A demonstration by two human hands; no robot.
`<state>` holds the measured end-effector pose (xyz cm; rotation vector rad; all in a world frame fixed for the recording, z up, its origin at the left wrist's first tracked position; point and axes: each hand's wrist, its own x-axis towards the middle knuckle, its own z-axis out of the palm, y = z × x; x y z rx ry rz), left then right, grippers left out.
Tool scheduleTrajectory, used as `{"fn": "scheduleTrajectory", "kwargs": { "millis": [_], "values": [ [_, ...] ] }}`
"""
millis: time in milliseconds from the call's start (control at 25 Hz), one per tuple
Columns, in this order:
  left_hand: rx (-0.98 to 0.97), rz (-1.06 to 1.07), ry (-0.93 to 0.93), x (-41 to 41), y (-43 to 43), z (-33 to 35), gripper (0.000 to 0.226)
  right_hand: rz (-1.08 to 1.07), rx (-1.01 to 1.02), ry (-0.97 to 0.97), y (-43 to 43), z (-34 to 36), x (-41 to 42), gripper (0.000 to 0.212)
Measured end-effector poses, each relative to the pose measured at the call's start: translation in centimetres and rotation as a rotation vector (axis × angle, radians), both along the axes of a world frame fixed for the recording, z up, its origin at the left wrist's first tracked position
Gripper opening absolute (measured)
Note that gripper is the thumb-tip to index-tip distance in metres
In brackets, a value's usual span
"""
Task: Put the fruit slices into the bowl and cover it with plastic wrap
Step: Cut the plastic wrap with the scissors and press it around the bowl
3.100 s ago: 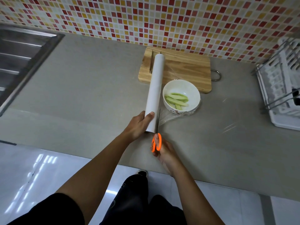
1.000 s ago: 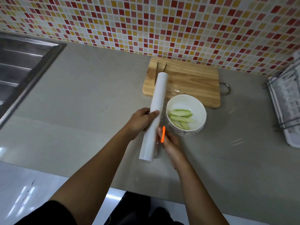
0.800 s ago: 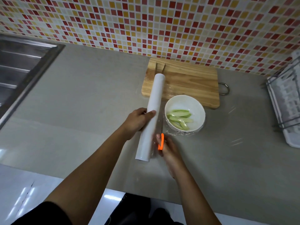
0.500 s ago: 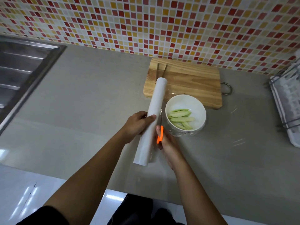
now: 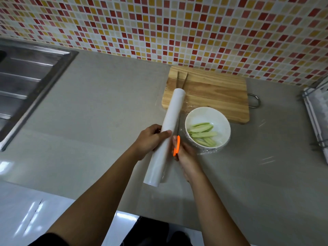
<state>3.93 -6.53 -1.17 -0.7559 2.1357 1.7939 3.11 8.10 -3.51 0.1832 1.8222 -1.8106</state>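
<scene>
A white bowl point(image 5: 220, 119) holds several pale green fruit slices point(image 5: 203, 134) and stands on the grey counter in front of the wooden cutting board point(image 5: 213, 93). Clear plastic wrap point(image 5: 209, 151) lies over and around the bowl. My left hand point(image 5: 150, 139) grips the long white roll of plastic wrap point(image 5: 167, 134) near its middle. My right hand point(image 5: 186, 153) holds orange-handled scissors point(image 5: 176, 145), their blades running along the gap between roll and bowl.
Tongs point(image 5: 182, 79) lie on the board's far left corner. A steel sink point(image 5: 26, 82) is at the far left and a dish rack point(image 5: 317, 110) at the right edge. A tiled wall backs the counter; its front edge is near my body.
My right hand has moved the scissors forward along the roll, from its near end to beside the bowl. The roll has slid back toward me in my left hand.
</scene>
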Motion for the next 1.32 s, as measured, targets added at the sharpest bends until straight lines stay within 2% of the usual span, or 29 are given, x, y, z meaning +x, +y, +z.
{"fn": "scheduleTrajectory", "kwargs": {
  "millis": [120,280,440,600,1040,1320],
  "values": [
    [0.025,0.037,-0.002,0.0,-0.5,0.0,0.026,-0.035,-0.040,0.022,-0.4,-0.6,-0.3,0.023],
    [-0.005,0.010,-0.016,-0.1,-1.5,0.2,0.025,-0.099,-0.029,-0.094,-1.4,-0.3,-1.3,0.034],
    [-0.029,-0.029,-0.021,-0.2,-2.2,0.3,0.026,-0.140,-0.097,-0.083,-2.4,-0.1,-2.0,0.036],
    [-0.043,-0.052,-0.038,-0.2,-3.2,0.3,0.026,-0.127,-0.053,-0.142,-3.6,0.3,-3.3,0.037],
    [-0.059,-0.077,-0.077,-0.5,-6.5,0.0,0.028,-0.181,-0.117,-0.102,-5.8,-0.4,-4.7,0.031],
    [-0.049,-0.089,-0.080,-0.9,-7.9,0.6,0.035,-0.227,-0.113,-0.093,-6.9,-0.9,-5.7,0.037]
  ]
}}
